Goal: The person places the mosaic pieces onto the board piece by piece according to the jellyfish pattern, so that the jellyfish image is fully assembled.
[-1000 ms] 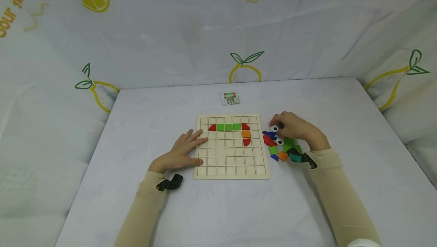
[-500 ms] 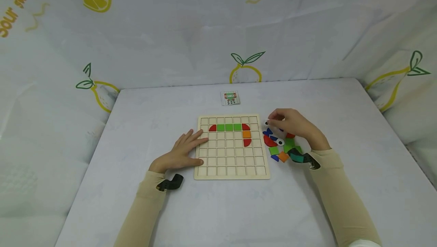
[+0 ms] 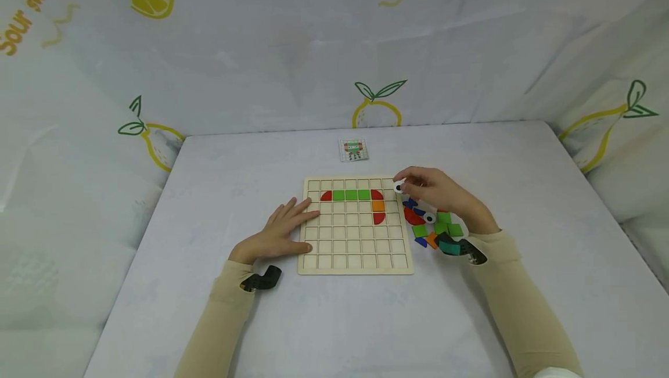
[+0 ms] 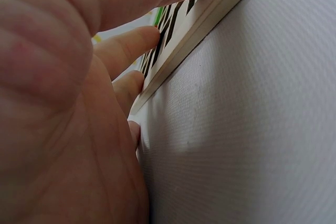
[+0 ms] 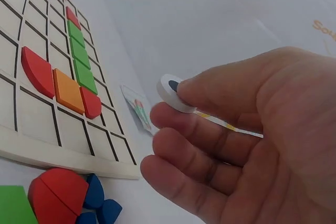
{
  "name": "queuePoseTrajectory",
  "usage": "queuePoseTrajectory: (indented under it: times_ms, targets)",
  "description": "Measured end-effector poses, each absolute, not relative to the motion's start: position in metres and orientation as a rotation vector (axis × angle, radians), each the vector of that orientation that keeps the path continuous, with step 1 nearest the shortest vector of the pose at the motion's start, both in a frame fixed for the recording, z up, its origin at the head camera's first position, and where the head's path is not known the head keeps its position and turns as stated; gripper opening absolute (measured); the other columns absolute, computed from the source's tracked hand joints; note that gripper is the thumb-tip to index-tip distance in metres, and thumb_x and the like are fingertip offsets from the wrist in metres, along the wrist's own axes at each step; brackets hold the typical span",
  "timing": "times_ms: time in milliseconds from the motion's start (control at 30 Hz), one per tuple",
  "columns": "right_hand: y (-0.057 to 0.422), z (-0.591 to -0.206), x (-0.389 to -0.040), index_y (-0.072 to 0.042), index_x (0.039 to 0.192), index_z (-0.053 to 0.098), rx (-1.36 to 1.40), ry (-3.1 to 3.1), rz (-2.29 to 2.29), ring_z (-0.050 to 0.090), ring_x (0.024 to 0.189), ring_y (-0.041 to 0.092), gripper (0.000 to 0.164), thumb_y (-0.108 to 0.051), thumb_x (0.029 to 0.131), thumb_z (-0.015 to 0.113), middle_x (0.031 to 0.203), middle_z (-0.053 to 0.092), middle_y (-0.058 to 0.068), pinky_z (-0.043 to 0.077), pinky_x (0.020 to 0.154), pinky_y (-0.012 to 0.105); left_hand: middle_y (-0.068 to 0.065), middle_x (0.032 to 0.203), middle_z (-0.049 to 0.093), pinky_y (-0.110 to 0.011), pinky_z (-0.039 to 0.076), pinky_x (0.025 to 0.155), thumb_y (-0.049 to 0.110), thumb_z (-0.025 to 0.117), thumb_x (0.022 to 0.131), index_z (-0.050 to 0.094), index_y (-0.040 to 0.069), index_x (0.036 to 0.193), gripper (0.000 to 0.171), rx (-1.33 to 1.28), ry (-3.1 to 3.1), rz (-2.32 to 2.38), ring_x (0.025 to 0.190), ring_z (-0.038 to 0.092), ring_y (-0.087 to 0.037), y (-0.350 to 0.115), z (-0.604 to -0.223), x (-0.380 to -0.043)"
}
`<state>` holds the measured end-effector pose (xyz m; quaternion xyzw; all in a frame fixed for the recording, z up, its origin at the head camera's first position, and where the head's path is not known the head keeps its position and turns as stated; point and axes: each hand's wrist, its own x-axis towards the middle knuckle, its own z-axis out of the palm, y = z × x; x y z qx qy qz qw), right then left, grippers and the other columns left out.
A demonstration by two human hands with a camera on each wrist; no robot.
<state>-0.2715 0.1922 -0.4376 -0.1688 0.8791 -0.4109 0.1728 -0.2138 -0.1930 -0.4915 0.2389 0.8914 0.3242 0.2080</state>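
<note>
The right hand (image 3: pixel 436 189) pinches a white round disc with a black dot (image 5: pixel 169 93) between thumb and index finger, the other three fingers loosely bent below. The disc looks light, stiff and smooth, probably painted wood, so it may slip if squeezed off-centre; its rim is the best hold, though the thumb partly covers the dotted face. Below the fingertips lies the corner of a pale wooden grid board (image 3: pixel 340 247), with a red quarter-round piece (image 3: pixel 377 194) nearest on its squares. Beneath the palm, blue pieces (image 5: pixel 94 192) crowd the board's edge; a knuckle held low could nudge them. A second white dotted disc (image 3: pixel 430 218) lies beside them. Beyond the fingertips sits a small printed card (image 3: pixel 353 150). Across the board, the left hand (image 3: pixel 277 234) rests with fingers spread on its edge.
</note>
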Motion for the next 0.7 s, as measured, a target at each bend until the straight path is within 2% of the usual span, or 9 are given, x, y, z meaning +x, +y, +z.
queuePoseTrajectory:
  times_ms: [67, 133, 233, 467, 700]
  targets:
    - [0.188, -0.437, -0.270, -0.006, 0.127, 0.061, -0.462, 2.493, -1.157, 0.064, 0.094, 0.027, 0.028, -0.019, 0.102, 0.057, 0.110, 0.070, 0.017, 0.057, 0.086, 0.035, -0.003, 0.173, 0.009, -0.055, -0.008, 0.128, 0.030, 0.073, 0.089, 0.036, 0.022, 0.158, 0.079, 0.667, 2.481, 0.903, 0.160, -0.009, -0.031, -0.193, -0.492, -0.214]
    - [0.184, -0.438, -0.269, -0.006, 0.122, 0.062, -0.458, 2.486, -1.159, 0.066, 0.095, 0.028, 0.024, -0.019, 0.102, 0.059, 0.108, 0.071, 0.017, 0.058, 0.089, 0.036, -0.003, 0.173, 0.009, -0.055, -0.007, 0.128, 0.030, 0.073, 0.089, 0.036, 0.022, 0.158, 0.079, 0.671, 2.482, 0.899, 0.160, -0.009, -0.032, -0.193, -0.492, -0.214]
    - [0.180, -0.439, -0.267, -0.007, 0.116, 0.064, -0.486, 2.517, -1.131, 0.063, 0.097, 0.025, 0.020, -0.019, 0.101, 0.061, 0.107, 0.070, 0.013, 0.056, 0.088, 0.032, -0.004, 0.173, 0.009, -0.056, -0.007, 0.128, 0.030, 0.073, 0.089, 0.036, 0.021, 0.158, 0.079, 0.668, 2.479, 0.902, 0.160, -0.009, -0.033, -0.193, -0.492, -0.214]
    - [0.171, -0.437, -0.265, -0.010, 0.109, 0.069, -0.545, 2.561, -1.107, 0.054, 0.089, 0.022, 0.014, -0.019, 0.099, 0.064, 0.095, 0.063, 0.006, 0.049, 0.073, 0.027, -0.006, 0.173, 0.009, -0.057, -0.008, 0.127, 0.030, 0.073, 0.089, 0.036, 0.019, 0.158, 0.079, 0.668, 2.474, 0.914, 0.159, -0.008, -0.035, -0.194, -0.490, -0.213]
    - [0.155, -0.432, -0.267, -0.010, 0.110, 0.068, -0.532, 2.448, -1.180, 0.066, 0.094, 0.027, 0.014, -0.017, 0.099, 0.061, 0.104, 0.073, 0.010, 0.055, 0.084, 0.033, -0.004, 0.173, 0.008, -0.057, -0.007, 0.127, 0.030, 0.073, 0.089, 0.036, 0.021, 0.158, 0.079, 0.663, 2.479, 0.908, 0.160, -0.008, -0.034, -0.193, -0.492, -0.213]
